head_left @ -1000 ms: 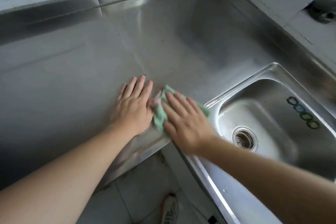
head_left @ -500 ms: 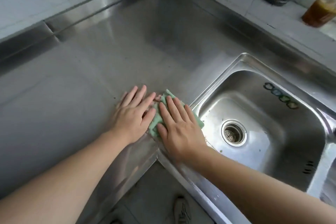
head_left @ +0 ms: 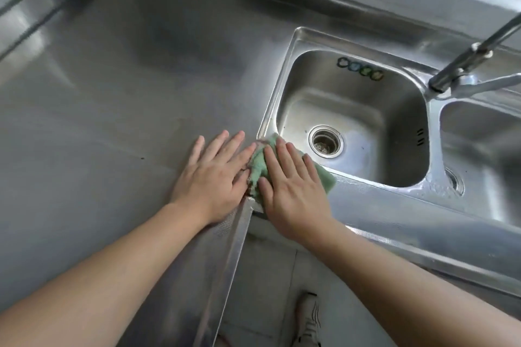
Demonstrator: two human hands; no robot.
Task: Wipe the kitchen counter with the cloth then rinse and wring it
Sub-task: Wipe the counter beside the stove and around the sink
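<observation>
- Pressed flat under the right hand (head_left: pixel 293 191): green cloth (head_left: pixel 260 169), fingers spread and straight, palm down on it rather than curled round it.
- Lying flat just beside it, left of centre: left hand (head_left: pixel 214 177), open, fingers splayed on the bare steel tabletop (head_left: pixel 112 121), forefinger side touching the cloth's left edge, nothing gripped.
- Changed within the last second: cloth and both hands now right at the near-left corner of the sink (head_left: pixel 284 70), one green corner poking over the basin rim, where a second ago a strip of bare steel lay between cloth and rim.
- Also newly in frame: tap (head_left: pixel 462 65) at the right edge, spout over the divider between the two basins, and a second basin (head_left: pixel 479 132) at far right; no water seen running.
- Visible in the basin: drain (head_left: pixel 325 141) with strainer, wet sheen on the floor, small coloured stickers on the far wall.
- Seemingly sweeping whatever has been gathered toward the basin, so wiping probably near its end.
- Still to do: rinse and wring, neither begun; cloth not yet bunched or lifted.
- Next likely need: closing the right hand on the cloth and carrying it under the spout.
</observation>
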